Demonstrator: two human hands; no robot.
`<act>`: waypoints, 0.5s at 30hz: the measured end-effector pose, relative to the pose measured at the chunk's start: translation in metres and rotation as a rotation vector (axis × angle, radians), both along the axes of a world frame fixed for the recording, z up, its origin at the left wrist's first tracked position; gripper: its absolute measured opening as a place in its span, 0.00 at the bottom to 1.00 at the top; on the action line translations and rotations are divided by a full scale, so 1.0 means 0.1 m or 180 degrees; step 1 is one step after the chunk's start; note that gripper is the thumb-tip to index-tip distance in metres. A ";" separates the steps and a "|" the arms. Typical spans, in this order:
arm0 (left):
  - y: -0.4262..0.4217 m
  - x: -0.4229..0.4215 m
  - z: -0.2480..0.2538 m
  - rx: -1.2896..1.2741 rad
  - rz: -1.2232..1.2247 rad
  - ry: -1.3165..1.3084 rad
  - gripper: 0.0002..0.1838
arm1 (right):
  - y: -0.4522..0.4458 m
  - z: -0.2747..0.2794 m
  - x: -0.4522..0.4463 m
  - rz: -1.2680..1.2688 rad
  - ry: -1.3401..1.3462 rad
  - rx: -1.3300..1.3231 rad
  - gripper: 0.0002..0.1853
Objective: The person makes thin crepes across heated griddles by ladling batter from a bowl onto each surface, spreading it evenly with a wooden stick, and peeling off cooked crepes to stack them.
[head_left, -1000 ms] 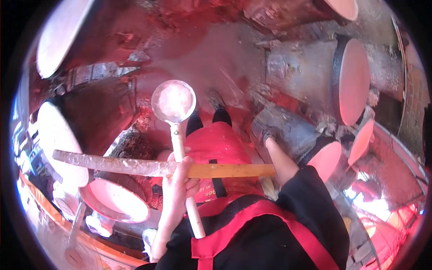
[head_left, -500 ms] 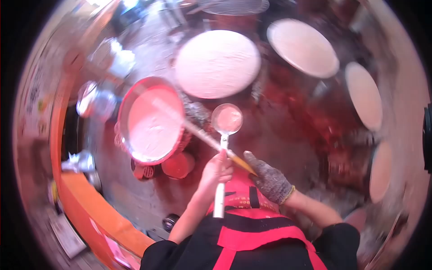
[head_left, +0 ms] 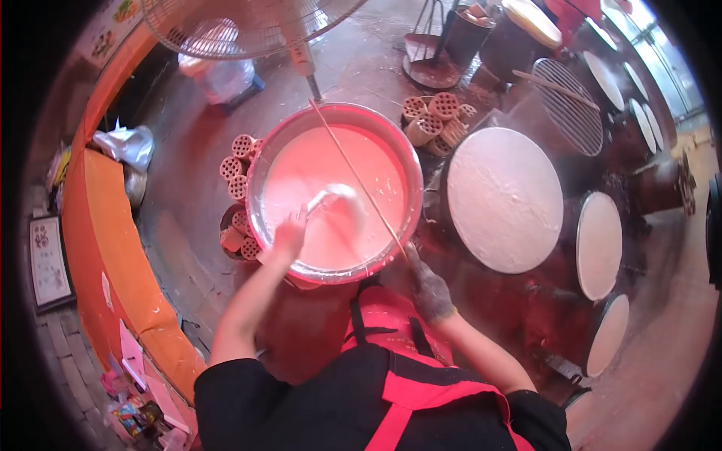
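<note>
My bare left hand point(head_left: 289, 236) is closed around the handle of a ladle point(head_left: 322, 197). The ladle's bowl is blurred by motion and dips into pinkish-looking batter point(head_left: 301, 164) in a large round basin point(head_left: 415, 165). A knit work glove covers my right hand point(head_left: 430, 292), which grips the near end of a long thin stick point(head_left: 352, 167). The stick slants across the top of the basin, its far end past the far rim. To the right of the basin lies a large round griddle point(head_left: 505, 199) with a pale layer over its top.
More round griddles point(head_left: 599, 246) stand to the right. Perforated coal briquettes point(head_left: 425, 128) sit beside the basin on both sides. A wire fan point(head_left: 248, 26) hangs over the far side. An orange counter point(head_left: 120, 233) borders the left; a round wire rack point(head_left: 569, 105) is at far right.
My view has turned left towards the basin. The ladle, earlier upright before me with batter in it, is now down in the basin. The stick has swung over the basin.
</note>
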State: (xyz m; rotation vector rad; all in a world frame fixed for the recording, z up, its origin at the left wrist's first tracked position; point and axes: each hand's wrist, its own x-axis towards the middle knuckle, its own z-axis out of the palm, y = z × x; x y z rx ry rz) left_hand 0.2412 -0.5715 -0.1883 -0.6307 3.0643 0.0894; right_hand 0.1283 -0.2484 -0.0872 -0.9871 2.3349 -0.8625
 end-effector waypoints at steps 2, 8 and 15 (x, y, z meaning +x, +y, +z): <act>0.26 -0.06 -0.83 0.2198 0.1668 0.0092 0.17 | -0.45 -0.26 -0.16 0.0162 -0.0025 0.0355 0.37; 0.74 -0.67 -0.33 1.0482 0.4897 0.0707 0.11 | -0.22 -0.87 -0.04 0.0388 -0.0182 0.0758 0.41; 1.34 -0.82 1.04 0.9772 0.3643 0.2500 0.07 | 0.72 -0.07 0.17 0.0388 0.0180 0.0446 0.40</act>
